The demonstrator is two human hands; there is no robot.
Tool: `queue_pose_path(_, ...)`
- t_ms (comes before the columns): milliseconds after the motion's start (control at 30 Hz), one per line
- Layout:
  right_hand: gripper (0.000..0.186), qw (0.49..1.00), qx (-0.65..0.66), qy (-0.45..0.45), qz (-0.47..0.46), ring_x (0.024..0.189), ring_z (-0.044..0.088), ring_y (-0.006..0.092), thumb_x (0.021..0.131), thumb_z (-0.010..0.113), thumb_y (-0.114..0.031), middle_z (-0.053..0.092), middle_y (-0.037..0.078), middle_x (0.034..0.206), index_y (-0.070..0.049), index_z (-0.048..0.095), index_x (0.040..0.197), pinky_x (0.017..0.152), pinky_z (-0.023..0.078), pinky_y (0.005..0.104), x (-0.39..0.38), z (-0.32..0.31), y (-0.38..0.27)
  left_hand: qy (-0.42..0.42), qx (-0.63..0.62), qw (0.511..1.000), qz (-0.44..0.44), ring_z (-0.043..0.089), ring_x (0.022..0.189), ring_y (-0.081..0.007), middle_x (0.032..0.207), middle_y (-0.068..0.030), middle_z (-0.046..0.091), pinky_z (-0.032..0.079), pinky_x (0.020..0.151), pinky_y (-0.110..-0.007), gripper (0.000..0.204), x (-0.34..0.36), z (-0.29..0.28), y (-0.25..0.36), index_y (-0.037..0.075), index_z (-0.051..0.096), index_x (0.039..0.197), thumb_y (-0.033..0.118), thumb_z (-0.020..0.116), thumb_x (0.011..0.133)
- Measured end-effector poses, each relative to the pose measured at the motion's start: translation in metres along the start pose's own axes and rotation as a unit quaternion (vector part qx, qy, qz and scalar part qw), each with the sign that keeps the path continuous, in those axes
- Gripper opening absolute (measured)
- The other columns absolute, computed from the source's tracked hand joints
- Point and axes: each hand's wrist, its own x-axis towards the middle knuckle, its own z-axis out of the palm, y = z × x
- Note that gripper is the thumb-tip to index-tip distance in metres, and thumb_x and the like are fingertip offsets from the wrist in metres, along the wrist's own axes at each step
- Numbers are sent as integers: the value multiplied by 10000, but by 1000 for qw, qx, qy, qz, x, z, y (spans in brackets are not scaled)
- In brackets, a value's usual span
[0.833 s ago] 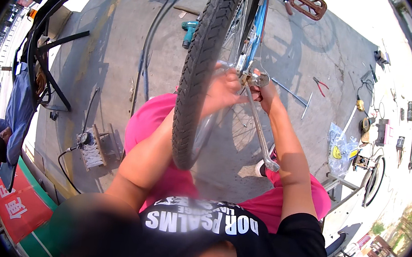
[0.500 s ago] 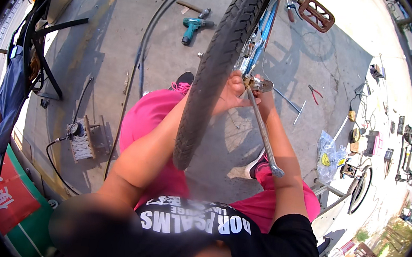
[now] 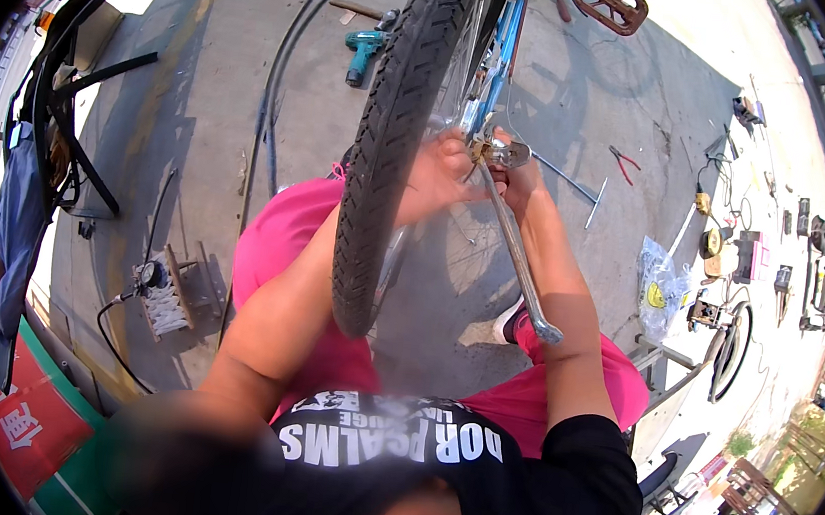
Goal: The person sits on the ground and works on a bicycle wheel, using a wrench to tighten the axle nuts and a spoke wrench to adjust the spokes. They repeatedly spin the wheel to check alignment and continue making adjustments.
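The bicycle wheel's black knobbly tyre (image 3: 398,105) stands upright before me, beside the blue frame (image 3: 502,56). Just right of the tyre, at the wheel's axle, my left hand (image 3: 436,175) has its fingers curled in. What they grip is hidden, and the hand is slightly blurred. My right hand (image 3: 521,180) is closed around the shiny metal bracket (image 3: 506,154) of the kickstand, its fingers partly behind it. From there the kickstand's long worn metal leg (image 3: 519,252) slants down toward me over my right forearm, ending in a flared foot.
A teal cordless drill (image 3: 360,54) and a hammer lie on the concrete beyond the wheel. Right of my hands are a T-shaped tool (image 3: 594,204), red-handled pliers (image 3: 624,165) and a clear plastic bag (image 3: 663,289). A rusty pedal (image 3: 610,2) juts out above. A foot pump (image 3: 164,297) stands left.
The wheel and both hands appear shifted a little left in the picture. My left thumb, spread out toward the kickstand before, is now drawn in more. My right hand stays at the bracket.
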Motion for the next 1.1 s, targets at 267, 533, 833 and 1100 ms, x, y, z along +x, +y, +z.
queue_pose_path(267, 347, 844, -199, 79, -492, 541, 361, 50, 933, 452, -452, 419, -53, 622, -159, 523, 761, 459, 267, 214, 62, -32, 61, -87, 345, 933, 51, 457, 922, -128, 897, 12, 480, 246, 1054, -513, 214, 11, -22, 3, 110, 535, 1000, 259, 469, 861)
queue_pose_path(533, 179, 996, -17, -66, -49, 741, 531, 160, 869, 490, -191, 552, 1, 884, -97, 548, 1010, 573, 417, 293, -3, -10, -13, 73, 67, 995, 34, 442, 625, -171, 668, -31, 412, 223, 1045, -636, 224, -4, 26, -13, -15, 502, 844, 202, 459, 813)
queue_pose_path(833, 189, 977, -129, -3, -167, 786, 569, 144, 853, 508, -133, 584, 37, 899, -69, 577, 1016, 658, 459, 310, 27, -21, 31, -123, 103, 986, -41, 493, 896, -220, 854, -76, 484, 230, 1043, -597, 367, 2, -2, 3, 35, 474, 973, 356, 366, 834)
queue_pose_path(1100, 350, 915, -165, 79, -359, 539, 363, 69, 967, 407, -397, 385, -68, 595, -142, 497, 744, 541, 330, 238, 59, -28, 57, 37, 25, 999, 11, 431, 619, -171, 672, -33, 410, 234, 1049, -617, 239, 1, 20, -12, -17, 519, 854, 212, 467, 807)
